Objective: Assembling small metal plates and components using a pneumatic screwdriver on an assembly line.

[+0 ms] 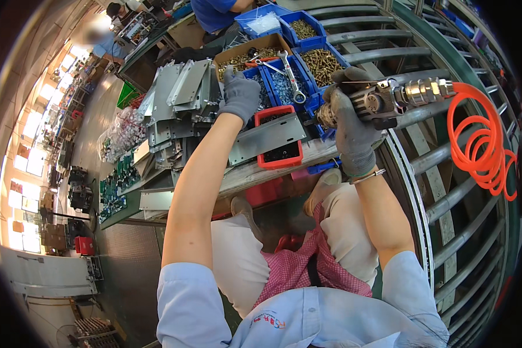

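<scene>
- One left hand (pixel 240 95), in a grey glove, hovers beside the cardboard box; its fingertips are turned away, so I cannot tell whether they are apart or pinching something.
- One right hand (pixel 352 136), in a matching grey glove, is clamped around a power tool, above the right edge of the bins.
- One power tool (pixel 372 103) lies sideways in that grip, its metal fitting joined to one coiled orange-red hose (pixel 472 91) at the right.
- One loose metal plate (pixel 267 140) rests aslant across one red bin (pixel 281 164), which holds small black parts.
- One heap of metal plates (pixel 187 91), too overlapped to count, lies left of the left hand.
- At least five blue bins (pixel 311 42): two with brass-coloured fasteners, two with small silvery parts, one with a whitish bag.
- One wrench (pixel 291 75) clearly seen, lying over a bin of silvery parts.
- One cardboard box (pixel 264 43), holding brass-coloured pieces, beyond the left hand.
</scene>
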Demonstrator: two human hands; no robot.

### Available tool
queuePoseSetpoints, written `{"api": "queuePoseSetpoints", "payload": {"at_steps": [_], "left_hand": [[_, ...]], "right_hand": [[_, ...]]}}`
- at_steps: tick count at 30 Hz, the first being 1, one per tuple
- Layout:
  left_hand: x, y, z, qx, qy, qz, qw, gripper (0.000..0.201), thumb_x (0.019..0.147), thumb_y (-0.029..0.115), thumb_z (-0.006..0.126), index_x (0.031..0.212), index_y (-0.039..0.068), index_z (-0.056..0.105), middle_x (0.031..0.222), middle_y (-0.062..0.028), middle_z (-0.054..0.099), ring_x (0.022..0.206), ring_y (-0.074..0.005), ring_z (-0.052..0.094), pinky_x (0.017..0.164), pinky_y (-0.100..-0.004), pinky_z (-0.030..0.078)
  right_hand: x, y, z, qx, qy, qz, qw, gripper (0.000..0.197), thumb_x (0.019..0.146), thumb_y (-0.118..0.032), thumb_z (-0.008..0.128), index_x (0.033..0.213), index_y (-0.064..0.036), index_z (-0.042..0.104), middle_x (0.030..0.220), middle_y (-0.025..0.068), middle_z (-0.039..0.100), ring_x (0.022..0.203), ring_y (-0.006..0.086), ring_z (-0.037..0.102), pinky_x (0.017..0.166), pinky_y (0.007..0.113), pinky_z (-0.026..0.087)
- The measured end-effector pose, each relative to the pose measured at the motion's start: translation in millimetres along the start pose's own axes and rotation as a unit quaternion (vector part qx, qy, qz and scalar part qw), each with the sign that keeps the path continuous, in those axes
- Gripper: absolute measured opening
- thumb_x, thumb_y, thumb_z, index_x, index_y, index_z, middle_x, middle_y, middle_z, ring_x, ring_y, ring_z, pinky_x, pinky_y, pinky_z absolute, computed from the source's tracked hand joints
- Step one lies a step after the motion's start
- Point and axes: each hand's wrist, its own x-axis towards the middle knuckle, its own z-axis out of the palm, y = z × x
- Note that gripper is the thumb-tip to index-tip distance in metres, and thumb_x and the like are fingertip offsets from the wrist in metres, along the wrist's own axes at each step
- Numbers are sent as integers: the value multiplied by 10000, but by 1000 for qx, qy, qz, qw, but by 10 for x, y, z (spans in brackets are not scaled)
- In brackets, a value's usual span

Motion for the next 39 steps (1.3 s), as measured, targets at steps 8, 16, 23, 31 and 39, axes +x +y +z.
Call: {"api": "queuePoseSetpoints", "payload": {"at_steps": [8,16,23,31,39], "left_hand": [[-34,-74,-59,-49,-2,1,999,174,756,127,592,841,163,740,954,-73,686,1078,-239,557,1086,-487,154],[-493,12,-438,-458,163,-63,871,198,817,90,589,987,136,681,906,-67,666,913,-203,621,848,-394,424],[-1156,109,-424,-884,-123,-188,409,268,925,110,533,1168,-1,544,942,-89,626,788,-131,646,526,-163,485],[-1147,104,-193,-917,-178,-157,322,260,923,59,523,1164,-38,532,939,-99,610,808,-149,642,530,-157,498],[-1162,109,-244,-933,-186,-100,292,268,944,115,514,1163,-39,521,928,-61,559,762,-111,565,569,-164,485]], "right_hand": [[-71,59,313,-4,35,20,999,275,781,56,599,1050,5,567,901,62,623,717,76,568,598,217,491],[-32,93,219,-32,-28,-17,999,265,780,59,598,1039,10,567,893,66,620,738,89,576,598,222,496],[-6,28,281,-20,22,-36,999,274,795,31,539,1069,24,557,913,108,625,732,147,602,680,280,515],[-27,58,306,40,80,14,996,313,807,-45,548,1112,24,536,951,93,620,755,163,611,694,315,539],[-11,85,254,60,80,63,993,338,799,-85,585,1120,10,540,858,81,633,749,157,620,687,310,546]]}}
